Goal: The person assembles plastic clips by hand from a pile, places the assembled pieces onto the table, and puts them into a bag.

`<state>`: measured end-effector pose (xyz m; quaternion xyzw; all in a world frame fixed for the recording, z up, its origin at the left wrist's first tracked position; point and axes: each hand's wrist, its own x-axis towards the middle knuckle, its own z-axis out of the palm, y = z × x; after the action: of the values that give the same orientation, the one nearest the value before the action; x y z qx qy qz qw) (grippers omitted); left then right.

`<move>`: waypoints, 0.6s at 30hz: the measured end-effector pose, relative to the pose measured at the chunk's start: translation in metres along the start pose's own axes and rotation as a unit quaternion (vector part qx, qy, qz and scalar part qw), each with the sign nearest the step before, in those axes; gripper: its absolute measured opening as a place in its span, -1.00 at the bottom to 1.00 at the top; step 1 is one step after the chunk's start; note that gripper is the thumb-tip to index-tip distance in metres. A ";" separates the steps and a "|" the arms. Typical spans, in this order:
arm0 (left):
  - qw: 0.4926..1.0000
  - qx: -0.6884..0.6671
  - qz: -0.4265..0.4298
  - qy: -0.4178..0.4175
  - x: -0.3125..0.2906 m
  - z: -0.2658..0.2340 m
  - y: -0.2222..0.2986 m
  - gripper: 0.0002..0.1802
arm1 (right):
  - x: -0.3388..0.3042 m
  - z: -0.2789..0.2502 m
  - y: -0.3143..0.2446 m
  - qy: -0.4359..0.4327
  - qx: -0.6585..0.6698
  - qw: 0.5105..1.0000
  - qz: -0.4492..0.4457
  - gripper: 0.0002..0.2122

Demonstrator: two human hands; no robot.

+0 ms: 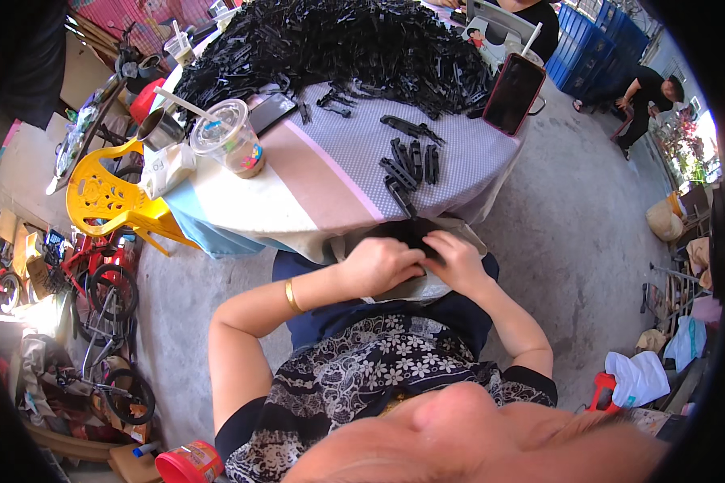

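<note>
Over my lap, my left hand (383, 264) and my right hand (457, 262) are close together with fingers bent and pinched. Between the fingertips is what looks like a small black plastic part, mostly hidden by them. Beneath the hands lies a pale bag or container (467, 233) with a dark inside; I cannot tell its exact kind. Just beyond, a small group of black plastic parts (411, 165) lies by the table's near edge. Farther back, a large heap of similar black parts (338, 48) covers much of the round table (314, 185).
A plastic cup with a straw (229, 145) and a dark flat phone (272, 113) are on the table's left. Another phone (513, 92) stands propped at right. A yellow chair (109, 193) is left. Another person (648, 101) bends at far right, near blue crates (588, 48).
</note>
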<state>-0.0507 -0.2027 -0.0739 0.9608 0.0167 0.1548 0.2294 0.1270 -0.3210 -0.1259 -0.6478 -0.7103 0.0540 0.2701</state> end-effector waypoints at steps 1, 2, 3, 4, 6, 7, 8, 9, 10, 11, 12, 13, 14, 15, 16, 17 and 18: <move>0.995 -0.003 0.050 0.089 0.014 -0.017 0.003 -0.78 | 0.005 -0.007 -0.003 0.054 0.058 0.997 0.011 -0.67; 0.987 -0.037 0.047 0.149 0.024 -0.025 -0.001 -0.78 | 0.011 -0.016 -0.008 0.107 0.117 0.987 0.020 -0.76; 0.985 0.000 0.047 0.167 0.036 -0.038 -0.007 -0.78 | 0.025 -0.027 -0.017 0.211 0.076 0.973 -0.057 -0.88; 0.984 0.034 0.031 0.172 0.052 -0.051 -0.017 -0.76 | 0.032 -0.037 -0.021 0.230 0.058 0.970 -0.059 -0.86; 0.969 0.067 0.020 0.236 0.084 -0.057 -0.056 -0.66 | 0.051 -0.048 -0.020 0.264 -0.004 0.962 -0.074 -0.74; 0.957 0.124 -0.009 0.262 0.094 -0.054 -0.077 -0.59 | 0.063 -0.051 -0.021 0.260 -0.039 0.963 -0.057 -0.63; 0.956 0.124 -0.009 0.264 0.101 -0.049 -0.094 -0.59 | 0.075 -0.053 -0.023 0.256 -0.074 0.963 -0.039 -0.51; 0.954 0.161 -0.021 0.253 0.107 -0.044 -0.109 -0.58 | 0.084 -0.049 -0.024 0.257 -0.075 0.963 -0.041 -0.51; 0.949 0.197 -0.033 0.242 0.111 -0.038 -0.121 -0.55 | 0.093 -0.043 -0.024 0.233 -0.093 0.968 -0.026 -0.44; 0.953 0.196 -0.053 0.226 0.113 -0.033 -0.122 -0.57 | 0.099 -0.040 -0.025 0.213 -0.109 0.971 -0.013 -0.37; 0.952 0.201 -0.050 0.227 0.115 -0.033 -0.125 -0.57 | 0.105 -0.036 -0.025 0.219 -0.109 0.970 -0.015 -0.37; 0.972 0.146 -0.067 0.171 0.114 -0.034 -0.129 -0.61 | 0.111 -0.030 -0.025 0.214 -0.097 0.972 -0.012 -0.37; 0.986 0.091 -0.084 0.114 0.113 -0.035 -0.133 -0.65 | 0.115 -0.027 -0.025 0.209 -0.084 0.974 -0.009 -0.38; 0.989 0.107 -0.031 0.101 0.109 -0.036 -0.136 -0.72 | 0.115 -0.028 -0.025 0.208 -0.058 0.976 -0.018 -0.44; 0.988 0.109 -0.033 0.101 0.102 -0.036 -0.137 -0.72 | 0.115 -0.026 -0.025 0.208 -0.056 0.976 -0.019 -0.44; 0.989 0.064 -0.029 0.132 0.095 -0.035 -0.132 -0.75 | 0.112 -0.024 -0.026 0.203 -0.034 0.978 -0.032 -0.46; 0.986 0.019 -0.024 0.163 0.087 -0.033 -0.126 -0.79 | 0.109 -0.023 -0.027 0.198 -0.012 0.979 -0.045 -0.48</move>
<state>0.0275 -0.0664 -0.0772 0.9264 0.0801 0.3029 0.2088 0.1117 -0.2276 -0.0607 -0.6165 -0.6717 -0.0957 0.3995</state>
